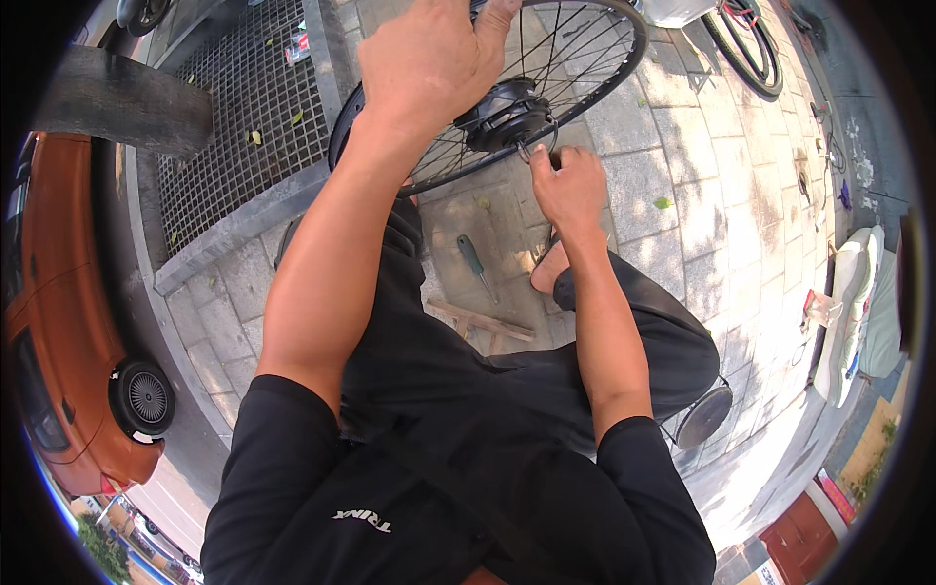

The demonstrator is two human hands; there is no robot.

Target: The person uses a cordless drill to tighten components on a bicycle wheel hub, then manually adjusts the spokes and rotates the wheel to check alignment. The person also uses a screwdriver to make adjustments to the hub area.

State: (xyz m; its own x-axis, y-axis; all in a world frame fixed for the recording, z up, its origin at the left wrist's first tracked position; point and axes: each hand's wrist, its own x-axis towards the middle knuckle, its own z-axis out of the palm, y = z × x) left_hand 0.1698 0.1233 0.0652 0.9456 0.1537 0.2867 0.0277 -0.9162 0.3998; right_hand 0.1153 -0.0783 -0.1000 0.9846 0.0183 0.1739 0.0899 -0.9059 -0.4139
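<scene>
A spoked bicycle wheel (585, 97) with a black hub (505, 112) is tilted up at the top of the head view, above my knees. My left hand (429, 68) grips its upper part, fingers mostly hidden behind it and at the frame's edge. Just below the hub, my right hand (570, 190) is closed with thumb and fingers on a small thin piece at the axle, too small to name. A dark-handled screwdriver (470, 255) lies on the ground between my legs, near a wooden piece (478, 320).
Paving (673, 146) surrounds me. At left are a metal grate (214, 205), tree trunk (127, 102) and orange car (73, 292). A bicycle tire (765, 83), bagged items (843, 312) and a round black object (704, 416) are at right.
</scene>
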